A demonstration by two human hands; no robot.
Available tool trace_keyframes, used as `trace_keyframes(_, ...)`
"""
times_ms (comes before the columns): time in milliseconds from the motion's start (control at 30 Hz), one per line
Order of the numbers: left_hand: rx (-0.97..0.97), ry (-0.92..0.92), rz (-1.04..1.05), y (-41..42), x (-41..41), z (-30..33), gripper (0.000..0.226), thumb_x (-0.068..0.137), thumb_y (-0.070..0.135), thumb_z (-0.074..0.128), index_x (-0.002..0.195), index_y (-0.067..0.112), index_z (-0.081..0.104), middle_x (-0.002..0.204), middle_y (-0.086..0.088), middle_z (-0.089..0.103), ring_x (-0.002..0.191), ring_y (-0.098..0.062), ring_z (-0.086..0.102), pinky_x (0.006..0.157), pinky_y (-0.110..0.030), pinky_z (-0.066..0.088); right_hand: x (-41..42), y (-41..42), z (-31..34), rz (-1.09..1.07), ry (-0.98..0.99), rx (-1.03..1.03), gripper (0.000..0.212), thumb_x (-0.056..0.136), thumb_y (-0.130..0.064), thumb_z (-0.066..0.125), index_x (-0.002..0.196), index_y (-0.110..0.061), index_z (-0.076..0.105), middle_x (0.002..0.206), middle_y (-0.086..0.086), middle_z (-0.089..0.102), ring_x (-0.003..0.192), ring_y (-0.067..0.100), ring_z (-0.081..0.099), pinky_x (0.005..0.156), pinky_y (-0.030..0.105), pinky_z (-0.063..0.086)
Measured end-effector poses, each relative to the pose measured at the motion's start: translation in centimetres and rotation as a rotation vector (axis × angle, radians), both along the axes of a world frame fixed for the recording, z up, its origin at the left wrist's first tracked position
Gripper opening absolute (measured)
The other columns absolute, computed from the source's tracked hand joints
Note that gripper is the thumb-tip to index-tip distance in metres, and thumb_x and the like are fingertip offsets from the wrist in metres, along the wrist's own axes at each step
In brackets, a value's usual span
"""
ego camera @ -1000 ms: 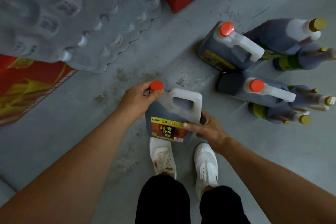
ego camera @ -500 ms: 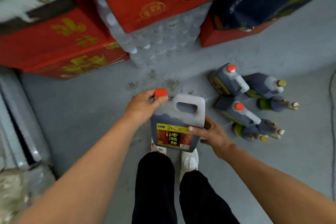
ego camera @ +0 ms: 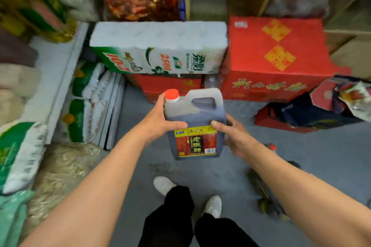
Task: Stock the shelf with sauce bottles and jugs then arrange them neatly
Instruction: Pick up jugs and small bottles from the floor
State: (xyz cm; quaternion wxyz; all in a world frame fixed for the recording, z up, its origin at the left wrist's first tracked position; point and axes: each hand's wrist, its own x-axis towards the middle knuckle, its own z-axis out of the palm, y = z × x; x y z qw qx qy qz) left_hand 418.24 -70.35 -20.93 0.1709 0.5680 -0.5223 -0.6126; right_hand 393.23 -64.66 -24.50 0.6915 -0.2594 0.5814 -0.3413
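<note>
Jug (ego camera: 195, 124) lifted higher, both hands now gripping its sides.

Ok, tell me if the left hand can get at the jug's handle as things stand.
Probably yes: the handle on the jug is bare and close, but the left hand grips the jug, so it must let go first.

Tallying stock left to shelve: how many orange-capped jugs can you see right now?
2. One jug is held upright between both hands; an orange cap of a second peeks out behind the right forearm. More may be hidden there.

Grey concrete floor (ego camera: 321, 156), red cartons (ego camera: 277, 60) and shelving (ego camera: 60, 78) around.
</note>
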Motion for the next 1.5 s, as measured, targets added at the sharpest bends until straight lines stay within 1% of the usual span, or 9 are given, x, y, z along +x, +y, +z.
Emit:
trace_keyframes(167, -0.198, -0.061, 0.077, -2.9, 7.2, 8.0, 0.106, 0.068, 0.011, 0.089, 0.147, 0.037, 0.022, 0.132, 0.013, 0.052, 0.119, -0.006, 0.053, 0.083, -0.01, 0.046, 7.3, -6.9, 7.5, 0.128, -0.018, -0.126, 0.052, 0.069, -0.031, 0.079, 0.119, -0.025, 0.066, 0.102, -0.008, 0.076, 0.089, 0.012, 0.073, 0.068, 0.03, 0.057)
trace_keyframes(367, -0.383, -0.082, 0.318, -6.3, 17.2, 16.0, 0.1, 0.066, 0.015, 0.091, 0.14, 0.036, 0.028, 0.122, 0.018, 0.056, 0.112, -0.004, 0.059, 0.096, -0.031, 0.053, 18.0, -15.0, 15.5, 0.255, -0.041, -0.278, 0.049, 0.076, -0.03, 0.083, 0.121, -0.018, 0.067, 0.11, 0.005, 0.076, 0.092, 0.022, 0.073, 0.073, 0.034, 0.06)
trace_keyframes(500, -0.524, -0.224, 0.441, -8.5, 23.3, 22.0, 0.097, 0.067, 0.019, 0.091, 0.143, 0.032, 0.031, 0.121, 0.013, 0.057, 0.114, -0.011, 0.058, 0.089, -0.018, 0.05, 25.4, -19.5, 21.2, 0.312, -0.088, -0.382, 0.029, 0.089, -0.025, 0.071, 0.116, -0.018, 0.068, 0.101, 0.003, 0.078, 0.079, 0.015, 0.074, 0.056, 0.023, 0.055)
trace_keyframes(633, -0.62, -0.326, 0.563, -10.6, 29.4, 27.8, 0.099, 0.064, 0.029, 0.093, 0.144, 0.03, 0.033, 0.132, 0.006, 0.056, 0.118, -0.014, 0.057, 0.103, -0.038, 0.048, 32.7, -24.1, 26.2, 0.326, -0.163, -0.491, 0.045, 0.072, -0.033, 0.079, 0.111, -0.012, 0.07, 0.099, 0.01, 0.077, 0.079, 0.022, 0.074, 0.065, 0.031, 0.059)
trace_keyframes(767, -0.682, -0.391, 0.73, -11.6, 34.5, 33.2, 0.107, 0.046, 0.053, 0.087, 0.139, 0.034, 0.037, 0.127, 0.006, 0.063, 0.112, -0.015, 0.063, 0.097, -0.044, 0.053, 40.0, -28.7, 30.6, 0.413, -0.245, -0.542, 0.049, 0.065, -0.04, 0.082, 0.104, -0.013, 0.071, 0.097, 0.013, 0.077, 0.08, 0.026, 0.074, 0.076, 0.041, 0.061)
trace_keyframes(933, -0.75, -0.533, 0.912, -11.6, 40.4, 38.7, 0.087, 0.062, 0.031, 0.092, 0.133, 0.028, 0.042, 0.126, 0.007, 0.062, 0.111, -0.015, 0.063, 0.093, -0.046, 0.055, 49.4, -32.8, 35.3, 0.607, -0.345, -0.615, 0.046, 0.065, -0.042, 0.082, 0.098, -0.012, 0.07, 0.091, 0.012, 0.077, 0.077, 0.025, 0.074, 0.074, 0.04, 0.061)
trace_keyframes(1100, -0.713, -0.713, 1.118, -10.1, 45.6, 41.0, 0.094, 0.063, 0.035, 0.092, 0.14, 0.026, 0.037, 0.129, 0.007, 0.059, 0.116, -0.016, 0.058, 0.1, -0.039, 0.05, 58.6, -35.1, 37.7, 0.858, -0.414, -0.683, 0.007, 0.091, -0.022, 0.07, 0.095, -0.017, 0.069, 0.082, -0.001, 0.077, 0.069, 0.012, 0.073, 0.059, 0.026, 0.056)
trace_keyframes(1367, -0.634, -0.782, 1.305, -8.9, 49.1, 40.0, 0.107, 0.057, 0.035, 0.093, 0.144, 0.03, 0.03, 0.138, 0.009, 0.054, 0.126, -0.015, 0.052, 0.107, -0.044, 0.045, 66.8, -36.9, 36.2, 1.12, -0.456, -0.751, 0.015, 0.09, -0.011, 0.072, 0.103, -0.016, 0.069, 0.089, -0.004, 0.077, 0.078, 0.013, 0.073, 0.066, 0.027, 0.058)
trace_keyframes(1500, -0.579, -0.731, 1.38, -9.5, 49.7, 40.8, 0.1, 0.068, 0.009, 0.09, 0.146, 0.021, 0.028, 0.132, 0.007, 0.052, 0.125, -0.015, 0.05, 0.105, -0.036, 0.044, 68.9, -37.2, 36.3, 1.188, -0.433, -0.735, 0.021, 0.088, -0.019, 0.076, 0.107, -0.02, 0.069, 0.092, -0.005, 0.078, 0.081, 0.014, 0.074, 0.067, 0.027, 0.057)
